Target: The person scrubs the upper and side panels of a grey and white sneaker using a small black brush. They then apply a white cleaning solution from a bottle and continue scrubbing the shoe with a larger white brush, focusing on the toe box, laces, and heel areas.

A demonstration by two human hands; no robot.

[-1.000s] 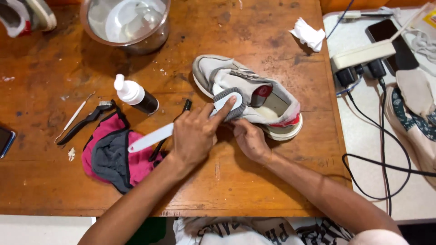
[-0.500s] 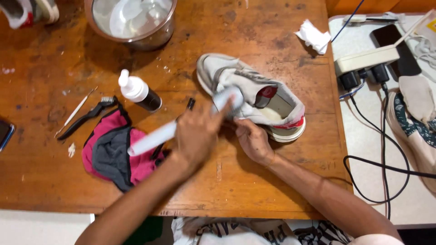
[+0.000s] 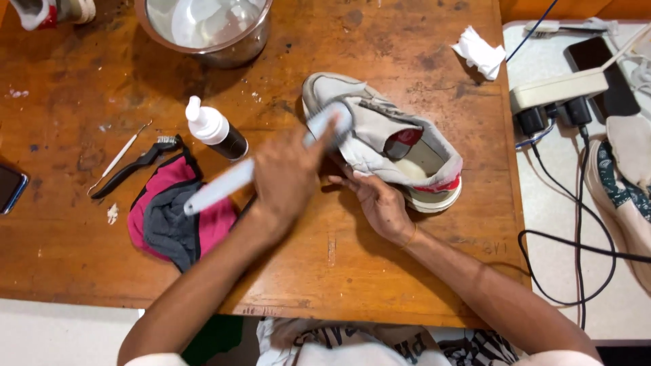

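A grey and white sneaker with a red lining lies on its side on the wooden table. My left hand grips a long white brush and presses its blurred head against the toe end of the shoe. My right hand holds the sneaker from below, by its sole edge, fingers curled under it.
A pink and grey cloth lies left of my left arm. Beside it are a small bottle with a white cap, a black brush and a thin pick. A metal bowl stands at the back. A power strip and cables lie right.
The brush head has slid along the shoe toward its toe. The view has shifted slightly, so everything sits a little higher and to the right than before.
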